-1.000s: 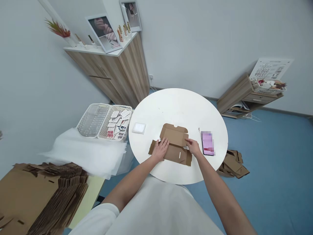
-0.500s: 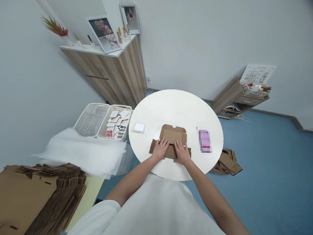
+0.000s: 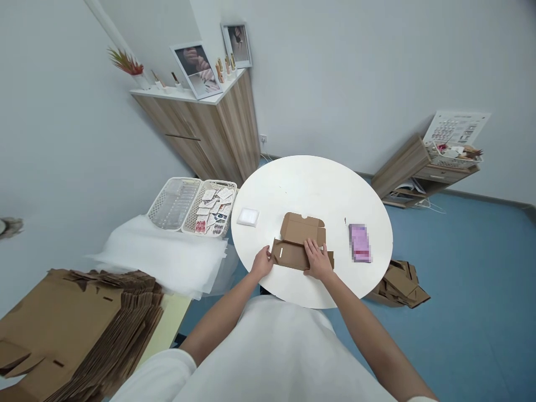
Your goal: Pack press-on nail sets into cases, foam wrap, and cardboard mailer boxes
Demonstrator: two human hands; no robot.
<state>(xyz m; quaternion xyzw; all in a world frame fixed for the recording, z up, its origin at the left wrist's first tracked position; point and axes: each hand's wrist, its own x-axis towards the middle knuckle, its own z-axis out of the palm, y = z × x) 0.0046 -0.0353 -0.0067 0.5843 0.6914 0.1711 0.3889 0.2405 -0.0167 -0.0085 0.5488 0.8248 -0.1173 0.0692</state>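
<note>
A brown cardboard box (image 3: pixel 298 255), partly folded, lies on the round white table (image 3: pixel 305 178) in front of me. Its lid panel lies back, away from me, and its left side flap stands up. At that left flap, my left hand (image 3: pixel 262 262) has its fingers closed on the box's edge. My right hand (image 3: pixel 317 259) rests with spread fingers over the right part of the box, pressing on it. Beyond my left hand sits a small white packet (image 3: pixel 248 217). A purple pack (image 3: pixel 360 243), blurred, lies to the right of the box.
Left of the table are white baskets (image 3: pixel 211 207) with cards and clear cases, white foam sheets (image 3: pixel 163 251) and a stack of flat cardboard (image 3: pixel 84 329). More folded cardboard (image 3: pixel 402 283) is on the floor at right. A wooden cabinet (image 3: pixel 209 125) stands behind.
My left hand has moved left off the box's middle to its left flap, which is now raised. The right hand stays on the box. The whole view has shifted slightly.
</note>
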